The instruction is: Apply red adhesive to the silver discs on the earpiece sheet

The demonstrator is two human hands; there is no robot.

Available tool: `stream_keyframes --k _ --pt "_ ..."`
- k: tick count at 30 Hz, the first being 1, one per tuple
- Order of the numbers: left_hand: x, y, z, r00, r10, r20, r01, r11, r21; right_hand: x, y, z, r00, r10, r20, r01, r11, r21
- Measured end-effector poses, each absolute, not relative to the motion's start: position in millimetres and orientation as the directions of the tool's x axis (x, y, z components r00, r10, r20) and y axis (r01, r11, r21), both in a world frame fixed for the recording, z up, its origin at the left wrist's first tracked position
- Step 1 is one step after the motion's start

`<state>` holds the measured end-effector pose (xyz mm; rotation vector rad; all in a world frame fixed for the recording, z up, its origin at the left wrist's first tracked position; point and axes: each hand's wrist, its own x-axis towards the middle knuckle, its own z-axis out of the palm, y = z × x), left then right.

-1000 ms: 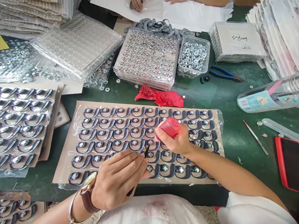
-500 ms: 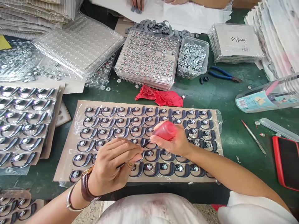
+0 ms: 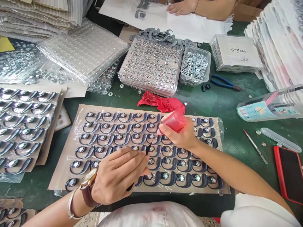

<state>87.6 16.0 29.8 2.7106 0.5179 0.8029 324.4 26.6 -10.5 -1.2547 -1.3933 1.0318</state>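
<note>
Green table [image 3: 227, 104] crowded with parts: near its front edge lies a cardboard sheet [image 3: 71, 148] carrying rows of dark hook-shaped pieces [image 3: 101, 138], each with a shiny round disc, under clear film. Over the middle of the sheet, the person's left hand [image 3: 118, 178], with a brown-strapped watch [image 3: 88, 189] at the wrist, pinches a thin dark tool [image 3: 148, 148] in a narrow grip, its tip pointing down at one of the pieces. Just to the right, the right hand [image 3: 182, 137] wraps its grip around a small red bottle [image 3: 174, 122], tilted with its nozzle toward the tool's tip. Farther back sit a crumpled red scrap [image 3: 163, 102], a clear tray of small metal parts [image 3: 151, 66], a tub of washers [image 3: 195, 64] and blue-handled pliers [image 3: 222, 82]. At the far edge, another person's hand [image 3: 181, 8] rests on white paper [image 3: 194, 25]. More filled sheets [image 3: 23, 126] lie at left.
</note>
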Motion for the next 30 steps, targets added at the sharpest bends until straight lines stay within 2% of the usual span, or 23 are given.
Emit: stream_keyframes --k 3,7,14,21,30 --pt "92 23 26 0.8 0.37 0.473 0.261 -0.923 0.281 317 28 -22 0.001 0.992 0.128 0.167 0.126 -0.978" --pt "93 23 19 0.803 0.367 0.469 0.272 -0.927 0.259 314 27 -28 -0.023 0.993 0.115 0.155 0.117 -0.981" --pt "94 15 17 0.795 0.372 0.479 0.269 -0.924 0.272 313 27 -27 -0.056 0.994 0.096 0.201 0.105 -0.974" --pt "94 16 18 0.799 0.37 0.473 0.263 -0.924 0.279 313 28 -26 0.035 0.989 0.145 0.306 0.128 -0.943" --pt "94 16 20 0.809 0.378 0.45 0.27 -0.919 0.286 313 26 -30 0.083 0.984 0.159 0.228 0.137 -0.964"
